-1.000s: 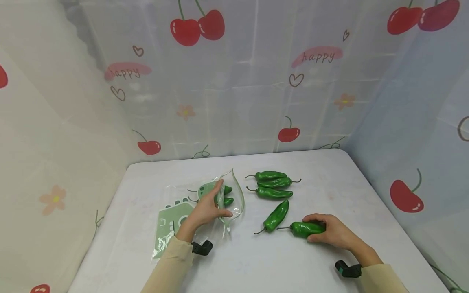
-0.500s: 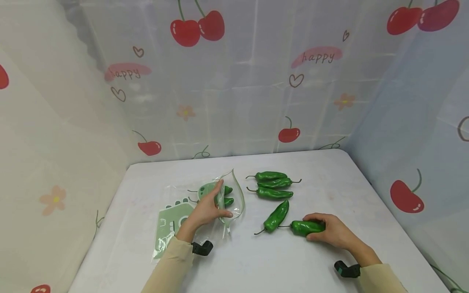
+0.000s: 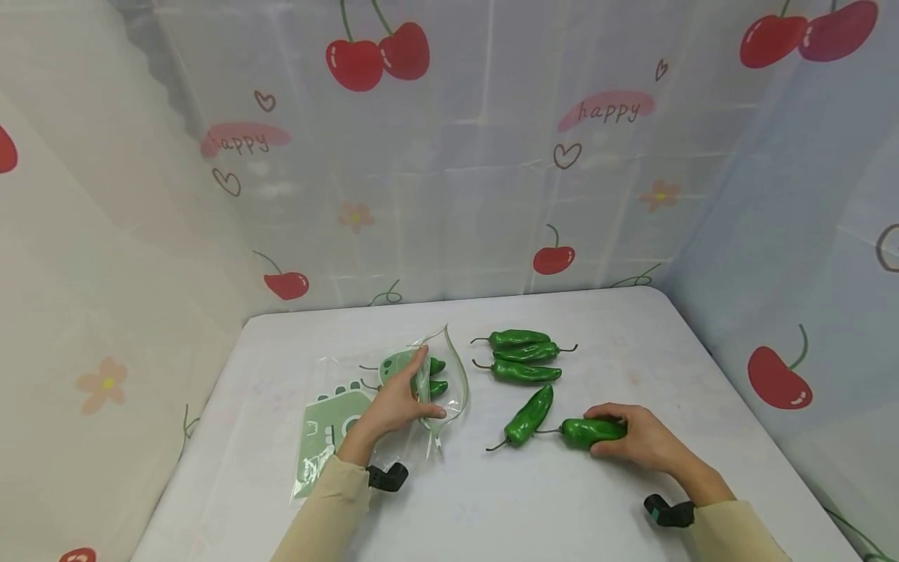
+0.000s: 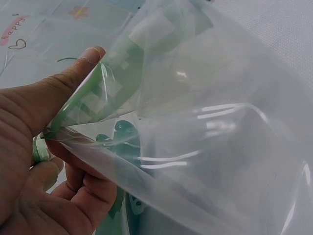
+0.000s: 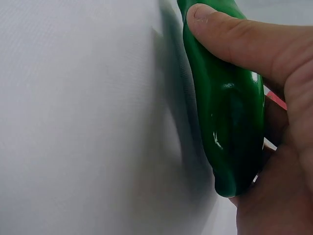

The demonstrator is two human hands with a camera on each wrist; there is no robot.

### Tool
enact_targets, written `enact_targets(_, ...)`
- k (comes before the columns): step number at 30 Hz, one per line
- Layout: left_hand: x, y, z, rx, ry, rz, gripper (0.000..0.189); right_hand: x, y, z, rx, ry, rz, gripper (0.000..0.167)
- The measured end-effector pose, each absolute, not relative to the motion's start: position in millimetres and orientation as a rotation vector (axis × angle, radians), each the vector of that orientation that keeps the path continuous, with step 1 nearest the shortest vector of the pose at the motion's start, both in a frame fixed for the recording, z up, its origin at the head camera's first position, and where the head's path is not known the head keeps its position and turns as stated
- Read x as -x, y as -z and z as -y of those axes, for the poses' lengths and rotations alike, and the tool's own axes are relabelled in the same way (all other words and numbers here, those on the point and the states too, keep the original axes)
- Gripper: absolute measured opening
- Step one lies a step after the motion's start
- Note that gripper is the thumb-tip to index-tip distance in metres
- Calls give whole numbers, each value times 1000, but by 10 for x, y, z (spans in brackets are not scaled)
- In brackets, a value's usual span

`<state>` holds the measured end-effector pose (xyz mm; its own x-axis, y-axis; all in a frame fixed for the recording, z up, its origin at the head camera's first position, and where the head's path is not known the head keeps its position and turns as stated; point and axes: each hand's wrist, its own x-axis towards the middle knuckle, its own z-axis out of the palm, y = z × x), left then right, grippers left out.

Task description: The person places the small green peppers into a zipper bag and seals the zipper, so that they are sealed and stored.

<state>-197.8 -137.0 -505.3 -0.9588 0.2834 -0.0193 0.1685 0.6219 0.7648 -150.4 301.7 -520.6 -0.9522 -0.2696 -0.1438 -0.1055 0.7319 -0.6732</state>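
Observation:
My left hand (image 3: pixel 393 402) holds the mouth of a clear zip bag (image 3: pixel 330 429) with a green cartoon print, thumb and fingers at its edge. Inside the bag, two green peppers (image 3: pixel 438 388) show through the film near the opening. In the left wrist view, the bag's clear film (image 4: pixel 234 142) spreads out from the hand (image 4: pixel 44 147). My right hand (image 3: pixel 649 441) grips another green pepper (image 3: pixel 581 432), its stem pointing left. The right wrist view has the thumb lying along this glossy pepper (image 5: pixel 225 107), which is close over the white surface and casts a shadow there.
Three green peppers (image 3: pixel 527 371) lie grouped behind, to the right of the bag's mouth. One more pepper (image 3: pixel 530 414) lies slanted just left of the held one. A white table (image 3: pixel 492 515) carries everything, with cherry-printed curtains (image 3: pixel 435 172) around its back and sides.
My right hand and the pepper it grips have shifted slightly upward in the head view. My left hand and the bag have stayed in place.

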Motion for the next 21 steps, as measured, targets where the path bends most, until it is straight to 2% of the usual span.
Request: enact_targets(21,1976,5039,1366,-372,-1257,-2686,124,1693,4997,-2975,433,1054,-2745,53)
